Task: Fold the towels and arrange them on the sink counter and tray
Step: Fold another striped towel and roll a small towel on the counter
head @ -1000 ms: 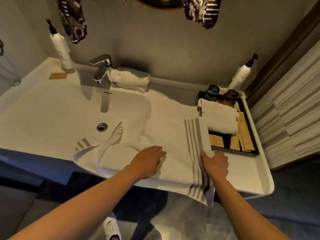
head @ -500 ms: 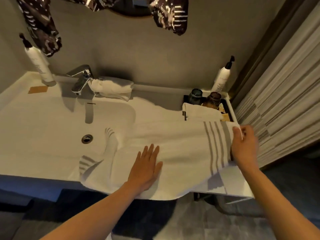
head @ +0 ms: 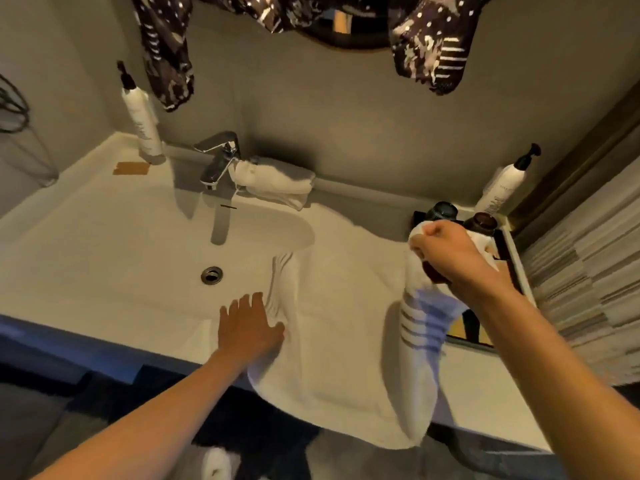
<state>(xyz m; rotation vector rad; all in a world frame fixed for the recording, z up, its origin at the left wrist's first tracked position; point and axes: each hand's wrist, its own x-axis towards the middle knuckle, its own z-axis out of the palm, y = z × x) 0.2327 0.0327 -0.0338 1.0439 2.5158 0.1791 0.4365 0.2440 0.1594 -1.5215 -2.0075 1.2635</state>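
A large white towel with grey stripes (head: 339, 358) lies across the sink counter (head: 86, 244) and hangs over the front edge. My left hand (head: 249, 327) lies flat, fingers spread, on the towel's left end near the basin. My right hand (head: 450, 258) is raised above the counter, closed on the towel's striped right end, which hangs down from it. A folded white towel (head: 277, 181) sits behind the basin next to the faucet. The black tray (head: 509, 268) stands at the right, mostly hidden by my right hand and the lifted towel.
A chrome faucet (head: 218, 161) and drain (head: 211, 274) mark the basin. White pump bottles stand at the back left (head: 142, 123) and back right (head: 505, 183). Two dark jars (head: 445, 211) sit at the tray's back. Patterned cloth (head: 166, 53) hangs on the wall.
My right hand has lifted the striped end of the towel up off the counter. My left hand slid left along the towel toward the basin.
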